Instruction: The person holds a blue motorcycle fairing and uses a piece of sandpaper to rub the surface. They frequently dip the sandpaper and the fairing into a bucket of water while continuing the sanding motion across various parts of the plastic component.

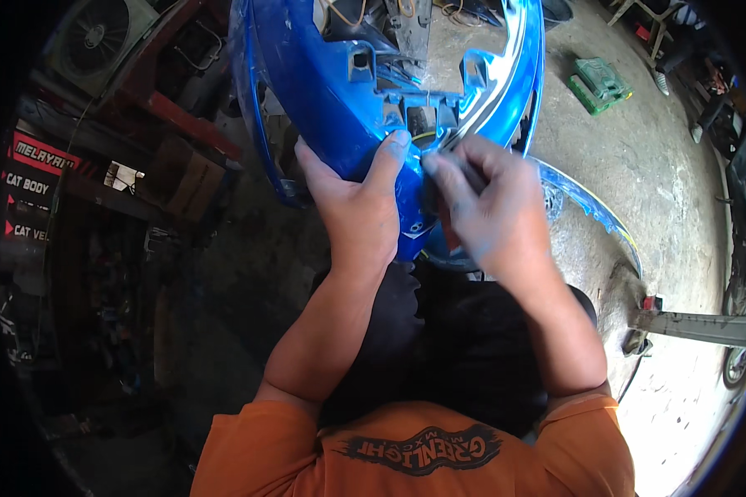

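A glossy blue motorcycle body panel (307, 83), with two curved arms and a bracketed middle, reaches up from my lap. My left hand (352, 199) clasps its near end, thumb on top and the other fingers mostly hidden beneath. Opposite it, my right hand (497, 199) is closed, fingertips pinched together against the panel's narrow middle. A thin dark sheet with a reddish-brown edge, seemingly sandpaper (451, 234), shows under that hand; motion blur softens its outline. Bluish dust marks the fingers of both hands.
A separate blue trim strip (593, 203) curves down at the right. Farther off, a green case (597, 83) lies on the concrete floor. A grey metal beam (704, 327) juts in from the right. Left are a fan (95, 35) and a cardboard box (197, 184). Another person's legs (675, 58) show at upper right.
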`<state>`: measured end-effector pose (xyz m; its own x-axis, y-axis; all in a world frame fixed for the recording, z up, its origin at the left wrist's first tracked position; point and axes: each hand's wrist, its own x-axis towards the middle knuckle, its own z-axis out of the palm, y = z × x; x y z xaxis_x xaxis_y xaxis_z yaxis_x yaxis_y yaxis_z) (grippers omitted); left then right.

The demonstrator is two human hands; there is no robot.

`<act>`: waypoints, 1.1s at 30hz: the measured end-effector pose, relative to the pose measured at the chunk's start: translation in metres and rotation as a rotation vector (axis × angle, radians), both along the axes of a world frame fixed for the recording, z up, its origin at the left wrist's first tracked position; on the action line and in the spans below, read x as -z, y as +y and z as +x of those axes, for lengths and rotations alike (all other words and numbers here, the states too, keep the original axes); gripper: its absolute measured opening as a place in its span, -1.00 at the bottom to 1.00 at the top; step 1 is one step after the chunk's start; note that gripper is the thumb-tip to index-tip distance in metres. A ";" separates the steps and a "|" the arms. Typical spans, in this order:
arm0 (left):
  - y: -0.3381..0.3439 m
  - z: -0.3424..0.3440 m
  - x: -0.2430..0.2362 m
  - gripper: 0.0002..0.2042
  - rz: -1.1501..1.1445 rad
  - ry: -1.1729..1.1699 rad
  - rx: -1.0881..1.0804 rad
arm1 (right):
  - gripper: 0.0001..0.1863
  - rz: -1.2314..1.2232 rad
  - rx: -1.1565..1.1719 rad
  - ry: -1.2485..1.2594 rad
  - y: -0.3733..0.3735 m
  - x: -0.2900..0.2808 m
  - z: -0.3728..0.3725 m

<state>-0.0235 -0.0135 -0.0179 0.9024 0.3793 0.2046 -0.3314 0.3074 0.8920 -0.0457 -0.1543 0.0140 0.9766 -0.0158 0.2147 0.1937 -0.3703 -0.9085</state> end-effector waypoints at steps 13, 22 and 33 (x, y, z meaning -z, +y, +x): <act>0.009 0.004 -0.004 -0.29 -0.085 0.001 -0.009 | -0.74 -0.080 -0.039 0.004 0.003 0.002 -0.004; 0.004 0.003 -0.004 -0.31 -0.069 0.028 -0.026 | -0.70 -0.114 -0.059 -0.068 0.002 0.008 -0.002; 0.005 0.005 -0.003 -0.28 -0.066 0.016 0.007 | -0.73 -0.052 -0.045 -0.035 0.002 -0.002 0.010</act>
